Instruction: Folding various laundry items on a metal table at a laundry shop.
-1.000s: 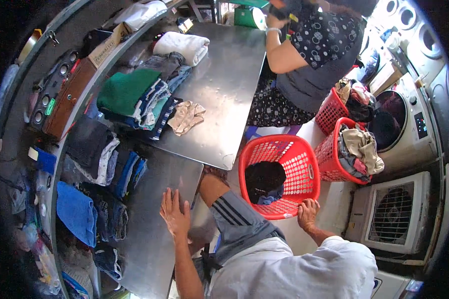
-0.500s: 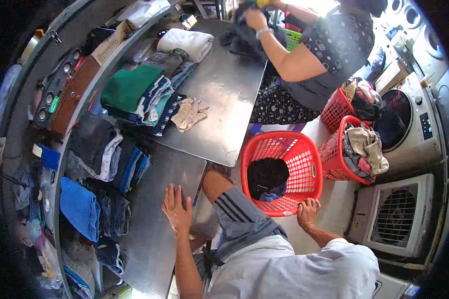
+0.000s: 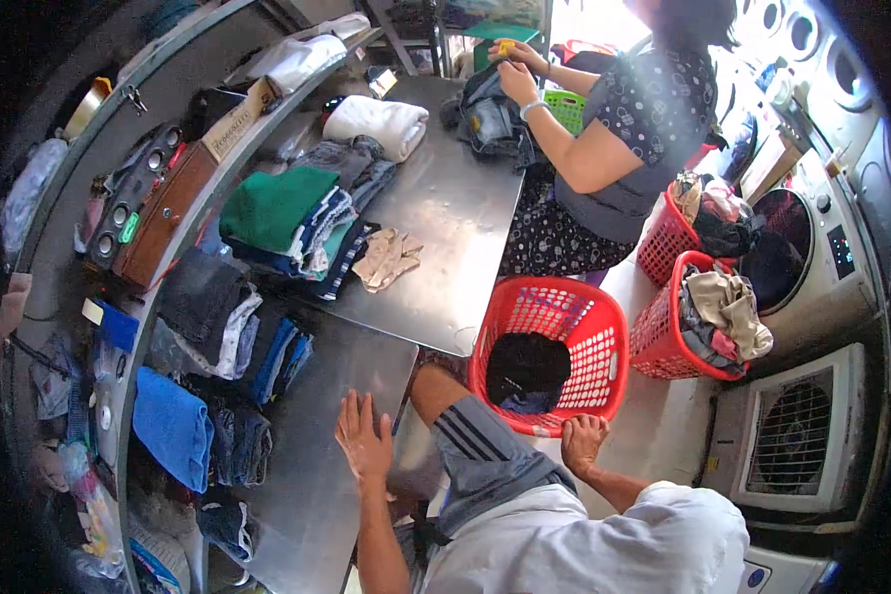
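My left hand [image 3: 364,441] lies flat on the near metal table [image 3: 317,515], its fingers spread and nothing in them. My right hand [image 3: 584,445] has its fingers curled over the near rim of a red plastic laundry basket [image 3: 614,342] on the floor. Dark clothes [image 3: 527,368] lie at the bottom of that basket, with a bluish piece among them. Left of my left hand, a folded blue cloth [image 3: 174,426] and folded dark clothes [image 3: 243,443] rest along the table's back. A crumpled beige cloth [image 3: 387,259] lies beside a folded stack topped by a green garment [image 3: 279,211].
A co-worker [image 3: 614,148] across the far table handles denim clothing [image 3: 492,117]. Two more red baskets of clothes [image 3: 678,322] stand at the right, near a front-loading washer [image 3: 807,233] and an air cooler [image 3: 797,436]. Shelving [image 3: 168,267] runs along the left.
The co-worker has drawn the dark bundle lower and it now shows as denim. The view has shifted slightly. My left hand stays on the table and my right on the basket rim.
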`<action>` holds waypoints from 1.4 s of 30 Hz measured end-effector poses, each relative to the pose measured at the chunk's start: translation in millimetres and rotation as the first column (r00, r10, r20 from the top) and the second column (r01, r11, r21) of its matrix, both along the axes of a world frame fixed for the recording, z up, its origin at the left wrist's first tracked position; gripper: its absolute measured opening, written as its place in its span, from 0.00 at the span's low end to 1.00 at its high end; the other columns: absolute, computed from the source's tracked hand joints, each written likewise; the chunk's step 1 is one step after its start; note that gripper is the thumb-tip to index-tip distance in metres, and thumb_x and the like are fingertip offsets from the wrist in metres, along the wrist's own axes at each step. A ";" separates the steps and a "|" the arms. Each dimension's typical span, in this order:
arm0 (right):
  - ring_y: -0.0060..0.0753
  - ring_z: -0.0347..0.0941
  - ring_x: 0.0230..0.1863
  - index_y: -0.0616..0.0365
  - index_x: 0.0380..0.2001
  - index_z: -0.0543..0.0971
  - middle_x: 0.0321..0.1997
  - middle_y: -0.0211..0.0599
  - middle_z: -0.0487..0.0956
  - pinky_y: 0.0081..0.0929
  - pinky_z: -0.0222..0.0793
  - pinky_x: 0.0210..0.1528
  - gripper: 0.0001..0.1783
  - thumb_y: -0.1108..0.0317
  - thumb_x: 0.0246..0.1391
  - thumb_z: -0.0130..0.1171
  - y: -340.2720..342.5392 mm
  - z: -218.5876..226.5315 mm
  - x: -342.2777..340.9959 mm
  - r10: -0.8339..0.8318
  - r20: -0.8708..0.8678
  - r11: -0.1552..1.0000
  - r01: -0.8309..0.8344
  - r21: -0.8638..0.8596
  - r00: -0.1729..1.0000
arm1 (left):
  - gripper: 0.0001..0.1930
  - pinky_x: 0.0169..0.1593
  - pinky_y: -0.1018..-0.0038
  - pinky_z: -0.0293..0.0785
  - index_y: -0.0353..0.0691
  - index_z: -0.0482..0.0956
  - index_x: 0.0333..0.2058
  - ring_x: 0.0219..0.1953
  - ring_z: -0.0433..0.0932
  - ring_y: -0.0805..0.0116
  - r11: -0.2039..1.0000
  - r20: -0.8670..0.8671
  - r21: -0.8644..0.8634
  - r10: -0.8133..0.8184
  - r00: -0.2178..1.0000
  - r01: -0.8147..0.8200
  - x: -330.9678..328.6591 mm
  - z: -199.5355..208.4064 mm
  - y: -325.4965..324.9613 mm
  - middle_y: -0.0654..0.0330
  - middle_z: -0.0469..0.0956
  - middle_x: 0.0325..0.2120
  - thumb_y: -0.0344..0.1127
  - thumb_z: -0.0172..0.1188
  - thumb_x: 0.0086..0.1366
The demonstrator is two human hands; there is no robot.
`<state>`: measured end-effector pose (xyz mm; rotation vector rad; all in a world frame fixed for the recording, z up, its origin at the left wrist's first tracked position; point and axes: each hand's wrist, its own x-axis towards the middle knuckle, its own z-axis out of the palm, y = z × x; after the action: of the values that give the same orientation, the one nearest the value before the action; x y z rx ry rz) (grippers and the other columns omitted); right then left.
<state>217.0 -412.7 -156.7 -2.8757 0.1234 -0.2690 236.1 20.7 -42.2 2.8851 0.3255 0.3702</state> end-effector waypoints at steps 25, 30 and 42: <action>0.45 0.70 0.54 0.52 0.33 0.84 0.43 0.36 0.80 0.53 0.51 0.68 0.15 0.58 0.65 0.52 -3.1 2.7 -0.7 0.058 -0.006 0.996 -0.058 -0.064 0.998 | 0.27 0.71 0.45 0.56 0.49 0.74 0.67 0.75 0.59 0.53 0.998 0.039 -0.055 0.007 0.999 -0.005 0.4 -1.4 2.4 0.57 0.63 0.74 0.47 0.60 0.71; 0.45 0.70 0.54 0.52 0.31 0.84 0.43 0.36 0.80 0.53 0.50 0.68 0.16 0.57 0.66 0.52 -3.4 2.8 -0.2 0.036 -0.077 0.998 -0.039 -0.039 0.996 | 0.26 0.72 0.44 0.55 0.48 0.75 0.66 0.75 0.59 0.52 0.996 0.028 -0.085 0.016 0.999 -0.014 0.4 -0.9 2.4 0.57 0.63 0.74 0.47 0.59 0.72; 0.45 0.70 0.53 0.53 0.32 0.84 0.42 0.36 0.79 0.53 0.52 0.67 0.14 0.58 0.64 0.54 -4.7 0.0 -0.4 0.027 -0.062 0.998 -0.030 -0.046 0.998 | 0.26 0.71 0.44 0.56 0.47 0.76 0.66 0.75 0.60 0.51 0.998 0.026 -0.068 0.007 1.000 -0.005 1.0 3.1 0.2 0.56 0.63 0.73 0.48 0.59 0.72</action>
<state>216.6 -417.4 -156.7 -2.9309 0.0883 -0.1799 237.1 20.9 -39.2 2.8106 0.3362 0.3899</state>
